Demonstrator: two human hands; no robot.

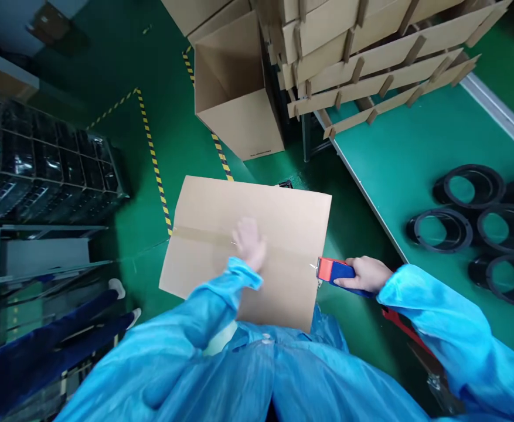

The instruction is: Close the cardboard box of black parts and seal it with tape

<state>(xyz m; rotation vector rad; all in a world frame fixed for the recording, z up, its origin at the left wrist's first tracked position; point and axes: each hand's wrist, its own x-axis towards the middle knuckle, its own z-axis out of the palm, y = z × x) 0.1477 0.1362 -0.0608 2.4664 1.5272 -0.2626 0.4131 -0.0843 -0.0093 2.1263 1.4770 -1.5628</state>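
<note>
Below me is a cardboard box (278,223), with a band of tape running across its top along the seam. My left hand (249,243) lies on that band with the fingers stretched out, slightly blurred, holding nothing. At the box's right edge my right hand (366,274) is closed around the handle of a red and blue tape dispenser (338,272). The dispenser's red head is up against the edge at the end of the seam. The roll inside it cannot be made out.
An open cardboard box (243,111) stands ahead on the green floor. On the right, a green table (397,158) carries stacked cardboard dividers (371,64) and several black rings (443,230). Wrapped black goods (41,152) and a person's legs (63,328) are at the left.
</note>
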